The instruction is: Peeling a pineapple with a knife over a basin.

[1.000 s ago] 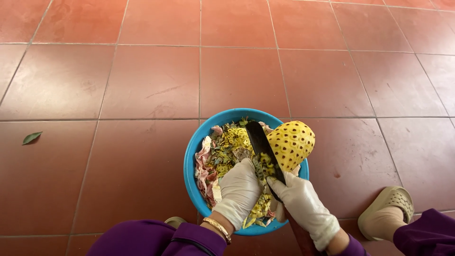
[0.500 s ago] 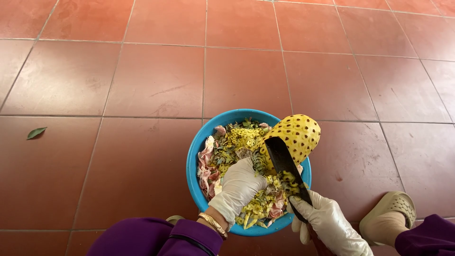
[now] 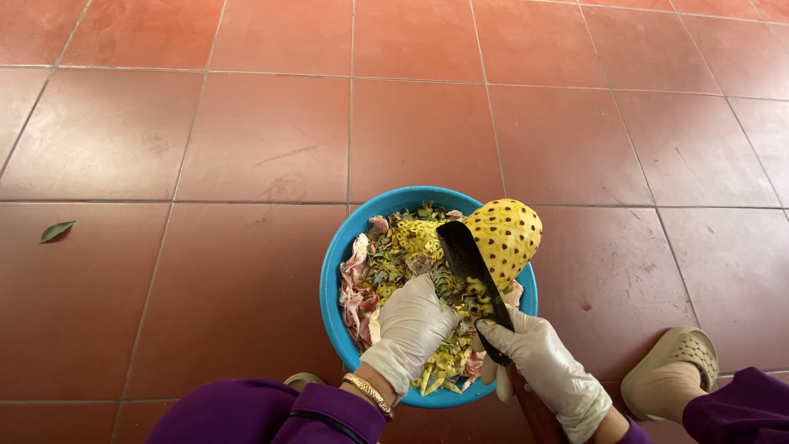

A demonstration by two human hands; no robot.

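A peeled yellow pineapple [image 3: 508,237] with dark eyes leans over the far right rim of a blue bowl [image 3: 335,271]. My left hand [image 3: 411,329], in a white glove, is curled in the bowl around what looks like the pineapple's leafy lower end. A gold bracelet sits on that wrist. My right hand [image 3: 538,362], also gloved, grips a knife with a dark blade [image 3: 468,263]. The blade lies along the pineapple's left side, tip pointing away from me.
The bowl holds a heap of yellow, green and pink peelings [image 3: 386,263]. It stands on red floor tiles [image 3: 246,148]. A small green leaf [image 3: 56,231] lies at the far left. A foot in a beige clog [image 3: 674,370] is at the lower right.
The knife and my right hand swung out to the lower right, then came back left against the pineapple. My left hand stayed in the bowl.
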